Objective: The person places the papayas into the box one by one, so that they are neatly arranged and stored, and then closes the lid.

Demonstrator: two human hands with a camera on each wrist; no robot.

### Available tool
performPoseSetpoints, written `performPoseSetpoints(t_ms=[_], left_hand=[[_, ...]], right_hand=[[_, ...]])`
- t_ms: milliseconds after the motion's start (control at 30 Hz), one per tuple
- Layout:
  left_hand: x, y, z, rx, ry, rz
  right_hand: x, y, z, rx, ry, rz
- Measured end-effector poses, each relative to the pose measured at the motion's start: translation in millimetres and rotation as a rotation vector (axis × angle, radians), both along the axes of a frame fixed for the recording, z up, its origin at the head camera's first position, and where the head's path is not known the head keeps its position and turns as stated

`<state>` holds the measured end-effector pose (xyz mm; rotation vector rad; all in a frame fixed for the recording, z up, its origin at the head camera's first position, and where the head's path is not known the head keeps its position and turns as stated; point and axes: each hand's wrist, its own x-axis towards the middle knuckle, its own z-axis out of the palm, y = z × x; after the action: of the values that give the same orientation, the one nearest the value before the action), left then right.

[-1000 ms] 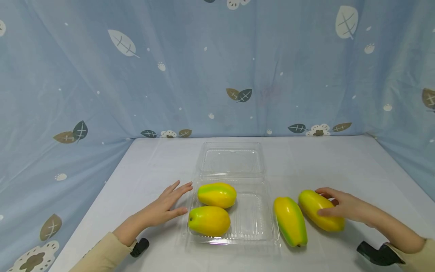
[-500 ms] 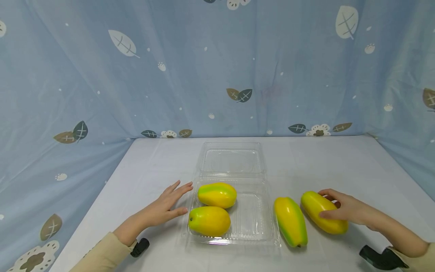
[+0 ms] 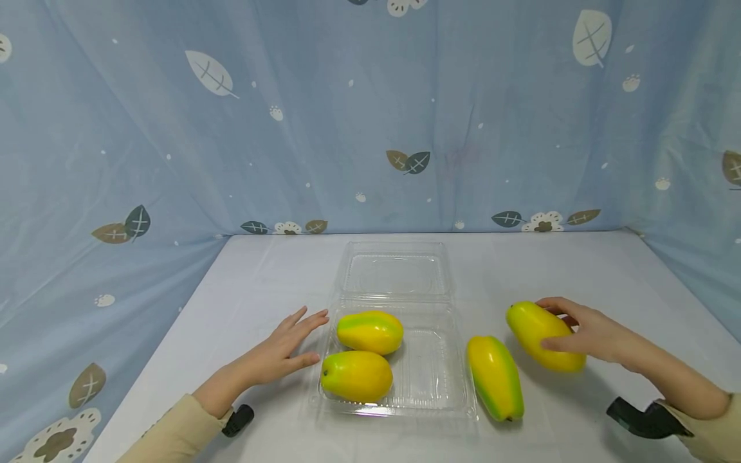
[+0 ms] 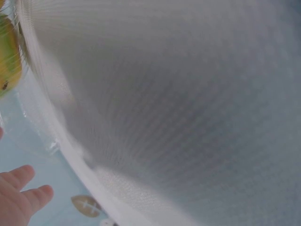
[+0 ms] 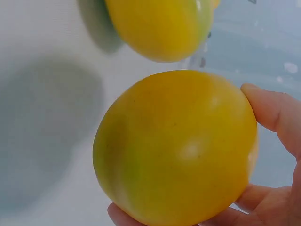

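Observation:
My right hand (image 3: pixel 592 333) grips a yellow papaya (image 3: pixel 535 331), thumb on the near side and fingers over the far side. In the right wrist view this papaya (image 5: pixel 174 150) hangs above the table, its shadow lying apart from it. A second papaya (image 3: pixel 494 376), yellow with green streaks, lies on the cloth between the held one and a clear plastic clamshell box (image 3: pixel 431 373). Inside the box's left half lie two more, a rear papaya (image 3: pixel 369 331) and a front papaya (image 3: pixel 357 377). With fingers spread, my left hand (image 3: pixel 280 352) is beside the box's left edge.
The box's clear lid (image 3: pixel 396 273) lies folded back behind its base. White cloth (image 3: pixel 260 276) covers the table. A blue patterned curtain (image 3: pixel 324 116) stands along the back and sides.
My right hand shifts the papaya slightly right at first, then raises it off the table, so a gap and shadow show below. The left hand stays still.

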<state>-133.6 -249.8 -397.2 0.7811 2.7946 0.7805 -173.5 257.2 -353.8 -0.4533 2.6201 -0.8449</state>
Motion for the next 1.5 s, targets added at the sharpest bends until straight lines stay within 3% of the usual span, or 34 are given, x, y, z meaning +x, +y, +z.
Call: performPoseSetpoints(t_ms=[433, 733, 1500], left_hand=[[1.3, 0.1, 1.0, -0.001, 0.009, -0.004], [1.5, 0.0, 1.9, -0.007, -0.029, 0.015], [0.3, -0.8, -1.6, -0.002, 0.007, 0.0]], right_hand=[[-7.5, -23, 25.9, -0.045, 0.055, 0.057], [-10.7, -46, 40.0, -0.103, 0.066, 0.097], [-16.8, -118, 43.7, -0.179, 0.113, 0.271]])
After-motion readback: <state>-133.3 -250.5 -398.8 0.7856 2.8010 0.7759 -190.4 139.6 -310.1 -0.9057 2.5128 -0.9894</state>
